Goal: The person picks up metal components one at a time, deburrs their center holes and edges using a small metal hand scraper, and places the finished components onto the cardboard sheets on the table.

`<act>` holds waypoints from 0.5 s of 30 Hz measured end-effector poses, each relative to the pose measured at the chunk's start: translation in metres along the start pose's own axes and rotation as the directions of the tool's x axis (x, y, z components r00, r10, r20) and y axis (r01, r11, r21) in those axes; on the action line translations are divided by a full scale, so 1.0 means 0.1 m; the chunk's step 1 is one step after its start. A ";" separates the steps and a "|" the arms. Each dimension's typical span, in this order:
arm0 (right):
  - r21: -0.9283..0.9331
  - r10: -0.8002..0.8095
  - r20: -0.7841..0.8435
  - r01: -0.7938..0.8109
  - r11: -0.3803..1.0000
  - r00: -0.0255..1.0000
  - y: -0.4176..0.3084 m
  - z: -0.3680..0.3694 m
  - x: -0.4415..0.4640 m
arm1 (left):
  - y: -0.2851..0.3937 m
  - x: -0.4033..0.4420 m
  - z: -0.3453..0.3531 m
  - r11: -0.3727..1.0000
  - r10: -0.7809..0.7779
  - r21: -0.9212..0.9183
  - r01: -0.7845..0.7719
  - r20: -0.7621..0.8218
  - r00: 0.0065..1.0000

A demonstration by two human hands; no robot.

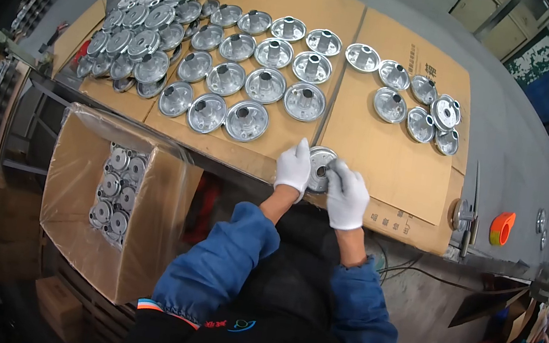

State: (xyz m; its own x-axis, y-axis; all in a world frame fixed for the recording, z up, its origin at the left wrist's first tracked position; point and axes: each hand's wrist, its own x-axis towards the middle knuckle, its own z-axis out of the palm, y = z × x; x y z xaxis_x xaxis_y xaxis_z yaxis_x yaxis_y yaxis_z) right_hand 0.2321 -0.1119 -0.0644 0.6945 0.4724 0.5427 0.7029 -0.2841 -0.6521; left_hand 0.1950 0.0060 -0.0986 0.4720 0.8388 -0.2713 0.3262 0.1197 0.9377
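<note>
A round silver metal casting point(320, 165) with a dark centre hole stands tilted between my gloved hands at the near edge of the cardboard. My left hand point(294, 166) is closed on its left rim, thumb pointing up. The closed fingers of my right hand point(347, 194) touch its right side near the centre hole; whether they also hold something small is hidden. Just beyond, similar dish-shaped castings point(246, 121) lie in rows, hollow side up with a raised hub. More castings point(390, 105) lie on the right-hand cardboard.
A heap of castings point(143, 42) covers the table's left end. Below the left edge, a plastic-lined carton point(153, 224) holds several castings point(111, 185). An orange tape ring point(501, 228) and a long thin metal tool point(472, 215) lie to the right.
</note>
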 end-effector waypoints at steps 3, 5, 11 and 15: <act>-0.176 0.023 0.020 -0.019 0.984 1.000 0.00 0.11 -0.07 | 0.01 0.03 0.01 0.999 -0.011 -0.047 0.010 -0.022 1.000; -0.154 0.070 0.041 -0.063 0.986 0.997 -0.06 0.04 -0.24 | 0.03 0.03 0.00 1.000 -0.020 -0.010 0.019 -0.030 0.999; -0.046 0.020 -0.043 -0.022 0.999 0.999 -0.07 0.00 -0.28 | 0.08 -0.01 -0.03 0.998 -0.054 -0.037 0.054 -0.002 0.999; -0.239 -0.043 -0.084 0.022 0.971 0.996 -0.02 0.14 -0.14 | 0.00 0.04 0.02 0.999 -0.049 -0.019 0.048 -0.041 0.998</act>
State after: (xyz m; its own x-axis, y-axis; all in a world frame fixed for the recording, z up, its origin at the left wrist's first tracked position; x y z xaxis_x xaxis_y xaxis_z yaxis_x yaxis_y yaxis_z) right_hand 0.2185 -0.1063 -0.0781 0.6740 0.4125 0.6128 0.7343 -0.4651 -0.4944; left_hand 0.1985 0.0081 -0.1005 0.4212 0.8531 -0.3078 0.3327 0.1704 0.9275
